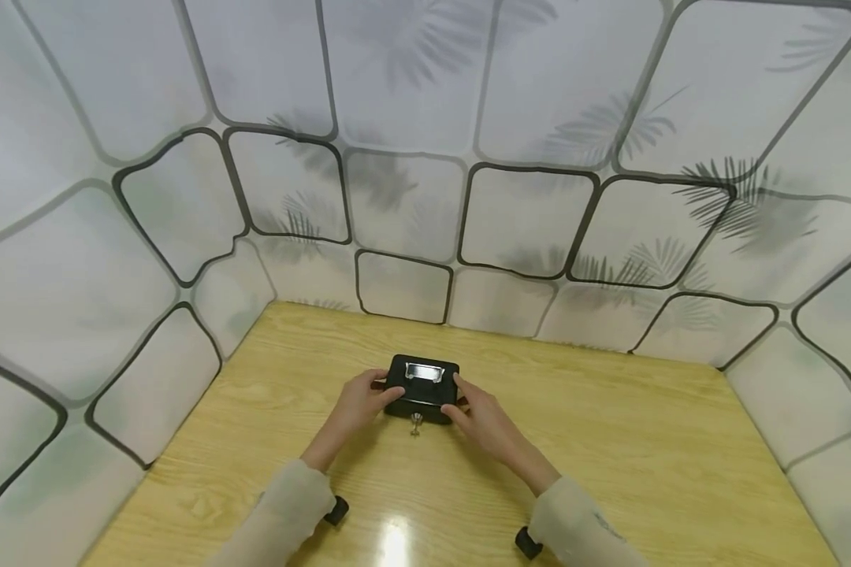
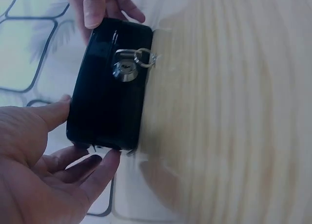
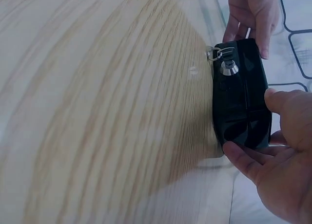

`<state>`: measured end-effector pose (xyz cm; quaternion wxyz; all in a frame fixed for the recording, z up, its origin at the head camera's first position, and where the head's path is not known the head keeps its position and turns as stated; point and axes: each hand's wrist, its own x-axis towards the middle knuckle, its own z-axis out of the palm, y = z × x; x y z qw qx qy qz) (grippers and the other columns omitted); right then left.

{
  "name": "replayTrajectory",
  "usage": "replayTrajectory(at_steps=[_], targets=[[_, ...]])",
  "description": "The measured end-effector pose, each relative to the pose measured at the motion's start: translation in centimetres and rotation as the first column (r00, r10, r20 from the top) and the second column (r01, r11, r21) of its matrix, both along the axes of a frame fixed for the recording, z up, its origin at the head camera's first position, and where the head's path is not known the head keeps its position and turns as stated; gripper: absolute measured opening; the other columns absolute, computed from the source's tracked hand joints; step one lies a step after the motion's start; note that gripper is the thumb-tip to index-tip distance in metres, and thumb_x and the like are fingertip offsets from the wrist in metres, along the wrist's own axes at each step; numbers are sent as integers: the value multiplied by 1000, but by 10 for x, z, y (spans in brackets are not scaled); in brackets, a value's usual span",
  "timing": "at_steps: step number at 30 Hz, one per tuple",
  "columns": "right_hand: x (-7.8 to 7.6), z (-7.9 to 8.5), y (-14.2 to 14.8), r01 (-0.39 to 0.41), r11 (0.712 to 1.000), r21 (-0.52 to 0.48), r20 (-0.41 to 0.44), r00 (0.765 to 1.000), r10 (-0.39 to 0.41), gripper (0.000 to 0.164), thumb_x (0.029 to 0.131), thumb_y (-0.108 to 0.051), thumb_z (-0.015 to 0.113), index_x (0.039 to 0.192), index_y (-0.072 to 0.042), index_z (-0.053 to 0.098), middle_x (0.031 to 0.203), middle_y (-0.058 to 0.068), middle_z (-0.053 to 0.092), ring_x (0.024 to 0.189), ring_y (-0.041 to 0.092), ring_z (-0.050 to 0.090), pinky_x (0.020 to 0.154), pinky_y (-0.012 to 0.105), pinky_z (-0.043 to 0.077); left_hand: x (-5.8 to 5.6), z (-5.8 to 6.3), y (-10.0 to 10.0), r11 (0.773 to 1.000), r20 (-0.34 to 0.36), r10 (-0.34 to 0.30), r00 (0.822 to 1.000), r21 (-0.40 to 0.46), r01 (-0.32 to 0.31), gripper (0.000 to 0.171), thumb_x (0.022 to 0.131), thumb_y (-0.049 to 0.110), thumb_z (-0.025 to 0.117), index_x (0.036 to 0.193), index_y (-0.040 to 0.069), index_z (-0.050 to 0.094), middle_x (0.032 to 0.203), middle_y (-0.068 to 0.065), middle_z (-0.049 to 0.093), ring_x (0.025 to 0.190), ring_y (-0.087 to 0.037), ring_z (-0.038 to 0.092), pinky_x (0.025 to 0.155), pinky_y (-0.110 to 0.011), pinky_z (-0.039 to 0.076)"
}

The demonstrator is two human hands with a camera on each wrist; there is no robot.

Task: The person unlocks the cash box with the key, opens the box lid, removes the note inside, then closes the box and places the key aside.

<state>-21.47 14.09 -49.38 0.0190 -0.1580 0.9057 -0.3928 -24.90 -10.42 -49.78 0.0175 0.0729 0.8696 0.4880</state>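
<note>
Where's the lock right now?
In the head view, the lock is low in the middle, on the near side of the black box, between the left hand and the right hand.

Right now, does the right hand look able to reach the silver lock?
Probably yes: the right hand holds the black box at its right end, and no finger covers the silver lock.

No readable text, label, brand, number or sign in any view. Black box (image 1: 425,393): nothing legible on lid or front. Lock (image 2: 125,72): face too small, blurred for any lettering. Right sleeve (image 1: 573,520): small grey mark, cannot tell whether lettering.
</note>
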Motion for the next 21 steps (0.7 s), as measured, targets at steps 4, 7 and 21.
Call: replayTrajectory(at_steps=[4, 7, 21], targets=[[2, 0, 8, 18, 1000, 14, -12, 1000, -17, 65, 103, -21, 67, 153, 10, 39, 119, 19, 71, 102, 27, 72, 87, 42, 59, 1, -3, 9, 1000, -18, -7, 1000, 12, 7, 49, 96, 24, 77, 133, -7, 65, 126, -23, 69, 114, -34, 67, 98, -47, 54], [6, -1, 14, 40, 999, 25, -9, 999, -40, 66, 103, -21, 68, 153, 10, 39, 125, 24, 69, 103, 29, 73, 88, 44, 59, 4, -5, 17, 999, -23, -23, 999, 47, 24, 51, 97, 24, 76, 136, -6, 64, 127, -22, 69, 115, -34, 68, 98, -48, 55], [20, 2, 57, 72, 996, 55, 7, 997, -73, 66, 105, -22, 63, 157, 7, 34, 132, 28, 64, 111, 33, 71, 93, 48, 57, 8, -9, 55, 985, -29, -138, 990, 103, 140, 61, 98, 31, 73, 145, -5, 55, 135, -26, 63, 116, -37, 68, 96, -47, 56]])
